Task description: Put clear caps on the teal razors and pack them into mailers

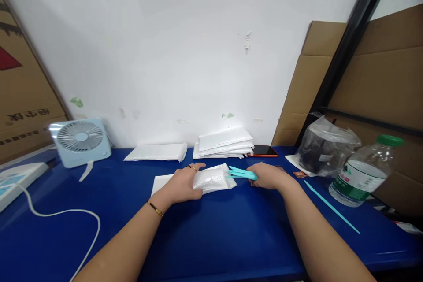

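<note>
My left hand [185, 183] grips a small white bubble mailer [212, 178] between thumb and fingers, squeezing it so that it bulges. The mailer's mouth faces right. In my right hand [268, 176] is a bundle of thin turquoise plastic sticks [243, 173]. Their left ends reach the mailer's mouth; how far they go inside I cannot tell. Another flat white mailer [160, 182] lies partly under my left hand. A single turquoise stick [332, 207] with a pointed end rests on the blue table, right of my right forearm.
Behind my hands lie a stack of white mailers [225, 142], a flat white pile [155, 152] and a phone [264, 151]. A bagged dark cup [319, 150] and a water bottle [361, 172] stand right. At left are a fan [81, 141], a white cable [72, 211] and a white device [24, 180].
</note>
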`<state>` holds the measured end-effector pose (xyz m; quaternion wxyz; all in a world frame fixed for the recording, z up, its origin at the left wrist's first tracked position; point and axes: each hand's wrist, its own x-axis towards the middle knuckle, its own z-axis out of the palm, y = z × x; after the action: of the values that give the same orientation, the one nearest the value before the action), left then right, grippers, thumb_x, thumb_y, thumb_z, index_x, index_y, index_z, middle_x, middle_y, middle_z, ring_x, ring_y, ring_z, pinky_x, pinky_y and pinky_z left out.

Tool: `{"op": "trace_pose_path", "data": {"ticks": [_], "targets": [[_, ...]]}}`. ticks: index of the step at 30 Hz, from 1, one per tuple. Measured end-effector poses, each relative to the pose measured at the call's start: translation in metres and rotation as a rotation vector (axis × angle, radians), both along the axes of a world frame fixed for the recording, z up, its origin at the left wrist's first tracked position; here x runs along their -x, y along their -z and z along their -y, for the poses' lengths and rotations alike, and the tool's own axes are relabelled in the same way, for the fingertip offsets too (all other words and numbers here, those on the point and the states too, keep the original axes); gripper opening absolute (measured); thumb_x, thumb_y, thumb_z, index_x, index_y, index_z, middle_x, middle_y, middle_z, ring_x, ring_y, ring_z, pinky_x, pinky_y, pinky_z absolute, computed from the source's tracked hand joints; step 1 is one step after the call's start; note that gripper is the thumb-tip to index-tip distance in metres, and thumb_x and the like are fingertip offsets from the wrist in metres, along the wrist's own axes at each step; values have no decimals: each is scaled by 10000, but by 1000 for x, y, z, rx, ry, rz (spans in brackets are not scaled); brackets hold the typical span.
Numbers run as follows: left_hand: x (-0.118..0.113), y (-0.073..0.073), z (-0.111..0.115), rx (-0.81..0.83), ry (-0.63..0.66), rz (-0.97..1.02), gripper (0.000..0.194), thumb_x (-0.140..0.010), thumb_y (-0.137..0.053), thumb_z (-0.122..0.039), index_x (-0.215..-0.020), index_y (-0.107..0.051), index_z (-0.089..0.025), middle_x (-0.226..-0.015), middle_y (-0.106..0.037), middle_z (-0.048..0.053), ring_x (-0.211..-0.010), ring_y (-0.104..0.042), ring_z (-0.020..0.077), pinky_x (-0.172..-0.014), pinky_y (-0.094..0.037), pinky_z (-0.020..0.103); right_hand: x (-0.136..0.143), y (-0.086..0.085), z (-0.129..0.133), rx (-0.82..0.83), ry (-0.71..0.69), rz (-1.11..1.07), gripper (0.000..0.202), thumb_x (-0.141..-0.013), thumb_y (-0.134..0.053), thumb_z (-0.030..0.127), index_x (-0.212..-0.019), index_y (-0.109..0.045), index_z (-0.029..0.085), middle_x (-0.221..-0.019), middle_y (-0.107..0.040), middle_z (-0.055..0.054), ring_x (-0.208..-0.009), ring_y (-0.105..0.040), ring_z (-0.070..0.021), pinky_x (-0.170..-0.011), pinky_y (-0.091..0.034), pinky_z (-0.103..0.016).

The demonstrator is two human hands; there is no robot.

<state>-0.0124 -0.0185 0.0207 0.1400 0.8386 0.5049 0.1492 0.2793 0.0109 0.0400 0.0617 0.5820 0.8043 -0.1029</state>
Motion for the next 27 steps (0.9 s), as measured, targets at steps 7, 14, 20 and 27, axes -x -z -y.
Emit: {"op": "trace_pose_path", "data": {"ticks": [7,14,20,27], "targets": [[-6,4,2,39,50,84,739,-619,-604,-312,-1308,-346,-246,-1251,-481,61,-1113,-473,272,-970,-352,376,22,7,7,-120,-182,7,215,-668,-534,139,-830,-641,232,-811,-656,-68,-711,-604,-219,-543,-333,-255],[-12,9,3,16,141,14,798,-585,-671,-416,-1303,-351,-280,-1227,-495,49,-1112,-460,272,-941,-353,387,53,14,11,-250,-279,87,401,-605,-599,162,-1000,-548,211,-856,-638,-96,-736,-598,-246,-573,-344,-267],[-16,12,2,-25,144,-16,742,-612,-652,-466,-1282,-386,-291,-1203,-521,42,-1126,-447,279,-918,-355,388,52,14,4,-87,-388,-155,572,-526,-716,227,-1057,-504,210,-924,-590,-53,-795,-556,-210,-625,-366,-245],[-13,14,0,13,124,-30,750,-621,-636,-488,-1295,-382,-278,-1221,-500,62,-1129,-447,276,-934,-335,380,20,4,3,2,-368,-429,471,-609,-710,370,-1040,-599,218,-1010,-571,-44,-897,-533,-196,-760,-405,-273]]}}
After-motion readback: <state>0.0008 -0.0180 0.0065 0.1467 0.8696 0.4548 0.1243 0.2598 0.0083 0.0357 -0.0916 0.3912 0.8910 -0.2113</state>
